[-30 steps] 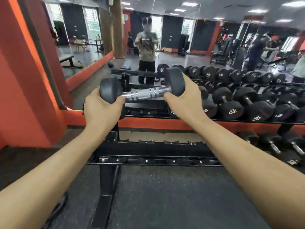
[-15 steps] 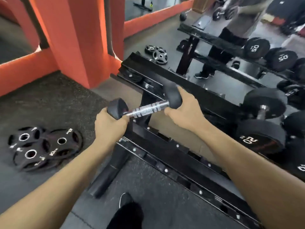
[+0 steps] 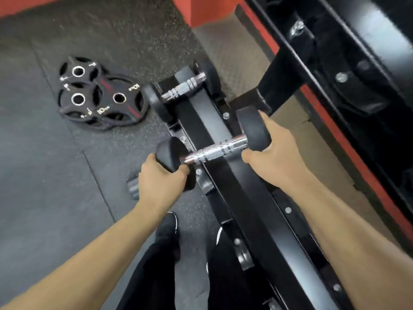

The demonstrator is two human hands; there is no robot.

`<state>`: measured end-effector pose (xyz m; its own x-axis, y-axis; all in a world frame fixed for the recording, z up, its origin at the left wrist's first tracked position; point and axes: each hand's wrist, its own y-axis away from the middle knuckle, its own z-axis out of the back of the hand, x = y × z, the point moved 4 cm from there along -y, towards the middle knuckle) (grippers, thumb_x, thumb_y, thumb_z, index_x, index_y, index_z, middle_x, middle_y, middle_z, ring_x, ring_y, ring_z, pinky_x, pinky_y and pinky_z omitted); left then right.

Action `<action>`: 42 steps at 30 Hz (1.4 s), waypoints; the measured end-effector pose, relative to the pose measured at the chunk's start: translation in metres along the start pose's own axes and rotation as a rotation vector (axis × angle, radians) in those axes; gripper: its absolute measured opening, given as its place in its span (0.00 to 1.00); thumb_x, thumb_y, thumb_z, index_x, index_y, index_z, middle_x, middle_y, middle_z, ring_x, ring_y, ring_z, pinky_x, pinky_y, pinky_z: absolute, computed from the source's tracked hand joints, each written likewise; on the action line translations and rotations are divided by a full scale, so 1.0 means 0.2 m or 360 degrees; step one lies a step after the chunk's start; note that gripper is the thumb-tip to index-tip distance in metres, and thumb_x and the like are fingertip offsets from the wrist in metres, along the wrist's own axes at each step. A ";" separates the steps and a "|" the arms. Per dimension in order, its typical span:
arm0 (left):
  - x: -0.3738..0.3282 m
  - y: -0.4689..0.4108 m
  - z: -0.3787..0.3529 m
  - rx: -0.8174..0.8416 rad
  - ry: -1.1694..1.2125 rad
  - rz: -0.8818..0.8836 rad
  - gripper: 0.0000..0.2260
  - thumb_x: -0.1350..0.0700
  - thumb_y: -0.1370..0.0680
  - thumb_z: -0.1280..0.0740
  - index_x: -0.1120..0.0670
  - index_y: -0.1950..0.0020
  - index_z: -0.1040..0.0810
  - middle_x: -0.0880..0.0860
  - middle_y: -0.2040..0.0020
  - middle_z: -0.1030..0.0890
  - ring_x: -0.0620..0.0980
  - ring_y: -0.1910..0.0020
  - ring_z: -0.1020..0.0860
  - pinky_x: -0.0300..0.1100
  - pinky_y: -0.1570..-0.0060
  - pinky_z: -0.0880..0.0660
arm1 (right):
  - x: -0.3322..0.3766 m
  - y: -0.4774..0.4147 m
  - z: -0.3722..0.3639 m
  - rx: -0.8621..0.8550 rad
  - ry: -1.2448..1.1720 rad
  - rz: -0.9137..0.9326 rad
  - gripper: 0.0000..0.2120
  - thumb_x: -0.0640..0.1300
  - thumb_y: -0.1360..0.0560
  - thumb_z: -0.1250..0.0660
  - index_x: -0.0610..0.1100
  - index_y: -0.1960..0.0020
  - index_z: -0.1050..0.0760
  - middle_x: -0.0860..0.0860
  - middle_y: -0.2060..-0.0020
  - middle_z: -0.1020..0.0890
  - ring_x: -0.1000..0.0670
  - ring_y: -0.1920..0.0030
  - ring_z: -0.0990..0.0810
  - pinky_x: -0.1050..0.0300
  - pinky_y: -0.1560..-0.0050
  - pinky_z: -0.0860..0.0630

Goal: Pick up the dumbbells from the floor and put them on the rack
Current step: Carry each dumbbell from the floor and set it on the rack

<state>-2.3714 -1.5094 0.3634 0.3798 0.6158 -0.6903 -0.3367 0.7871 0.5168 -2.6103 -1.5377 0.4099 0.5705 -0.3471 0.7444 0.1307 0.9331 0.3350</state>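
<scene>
I hold a black dumbbell (image 3: 215, 151) with a chrome handle across the lowest black shelf of the rack (image 3: 243, 204). My left hand (image 3: 162, 181) cups its near head and my right hand (image 3: 271, 151) cups its far head. Whether the dumbbell touches the rails I cannot tell. A second dumbbell (image 3: 183, 88) of the same kind lies across the same shelf, farther along toward its end.
Three black weight plates (image 3: 100, 95) lie stacked on the rubber floor to the left. A small dark object (image 3: 132, 185) sits on the floor by my left wrist. My shoes and dark trousers (image 3: 166, 233) stand close to the rack. An upper shelf (image 3: 348, 70) crosses the right side.
The view has dropped from the mirror and upper shelves to the bottom shelf. Both hands have lowered the dumbbell down to that shelf, next to the one lying there.
</scene>
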 end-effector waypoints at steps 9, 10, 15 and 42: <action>0.34 0.01 -0.42 -0.0127 0.0003 0.0223 0.18 0.53 0.26 0.24 0.55 0.39 0.22 0.49 0.50 0.16 0.52 0.50 0.18 0.45 0.50 0.23 | -0.47 -0.20 -0.13 0.0158 -0.0004 -0.0114 0.42 0.30 0.30 0.30 0.57 0.21 0.32 0.60 0.55 0.19 0.66 0.73 0.25 0.74 0.66 0.30; 0.34 0.01 -0.44 -0.0143 0.0012 0.0219 0.18 0.53 0.26 0.24 0.55 0.39 0.22 0.49 0.50 0.16 0.52 0.50 0.18 0.46 0.49 0.22 | -0.49 -0.22 -0.12 0.0162 -0.0008 -0.0093 0.41 0.30 0.30 0.30 0.58 0.22 0.31 0.61 0.55 0.18 0.64 0.72 0.25 0.73 0.65 0.28; 0.30 -0.04 -0.48 -0.0176 0.0026 0.0216 0.18 0.50 0.28 0.24 0.54 0.41 0.21 0.48 0.51 0.15 0.52 0.50 0.16 0.49 0.48 0.19 | -0.50 -0.32 -0.11 0.0179 -0.0052 -0.0010 0.40 0.29 0.31 0.32 0.57 0.24 0.28 0.60 0.55 0.18 0.62 0.66 0.23 0.69 0.62 0.27; -0.92 0.69 1.63 -0.0689 0.0519 -0.0926 0.14 0.63 0.19 0.30 0.44 0.42 0.21 0.44 0.46 0.15 0.35 0.52 0.18 0.27 0.52 0.26 | 1.69 0.29 0.10 0.0240 -0.0033 0.1082 0.23 0.51 0.20 0.31 0.57 0.26 0.28 0.62 0.40 0.19 0.60 0.41 0.19 0.56 0.36 0.24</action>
<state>-2.2065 -1.5029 0.7279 0.3485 0.0155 -0.9372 -0.4921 0.8540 -0.1689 -2.4258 -1.6022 0.6923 0.4701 0.3065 0.8277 -0.3649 0.9214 -0.1339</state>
